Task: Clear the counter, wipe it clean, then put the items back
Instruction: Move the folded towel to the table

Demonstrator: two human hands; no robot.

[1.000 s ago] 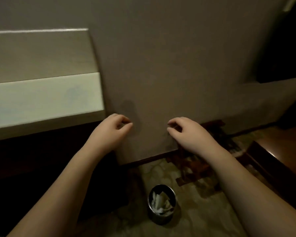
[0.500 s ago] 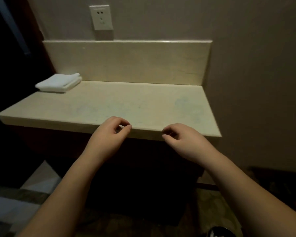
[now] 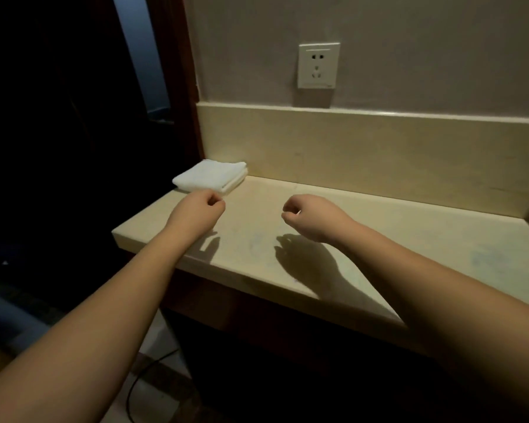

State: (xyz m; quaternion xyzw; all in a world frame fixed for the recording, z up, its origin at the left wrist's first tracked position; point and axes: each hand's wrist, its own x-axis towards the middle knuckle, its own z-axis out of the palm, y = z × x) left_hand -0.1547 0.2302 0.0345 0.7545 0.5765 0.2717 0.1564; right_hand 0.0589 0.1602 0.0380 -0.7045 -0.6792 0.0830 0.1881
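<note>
The cream stone counter (image 3: 342,239) runs from the left edge to the right wall. A folded white towel (image 3: 210,176) lies at its back left corner, against the backsplash. My left hand (image 3: 196,211) hovers just in front of the towel without touching it, fingers loosely curled and holding nothing. My right hand (image 3: 310,215) hovers over the middle of the counter, also loosely curled and holding nothing. Both hands cast shadows on the stone.
A wall socket (image 3: 318,65) sits above the backsplash (image 3: 379,148). A dark wooden door frame (image 3: 177,71) borders the counter on the left. A black cable (image 3: 147,377) lies on the floor below, and the space under the counter is dark.
The view has swung left from the bare wall and floor bin to the counter. Both hands moved forward from the counter's front edge to above its surface, the left one near the towel.
</note>
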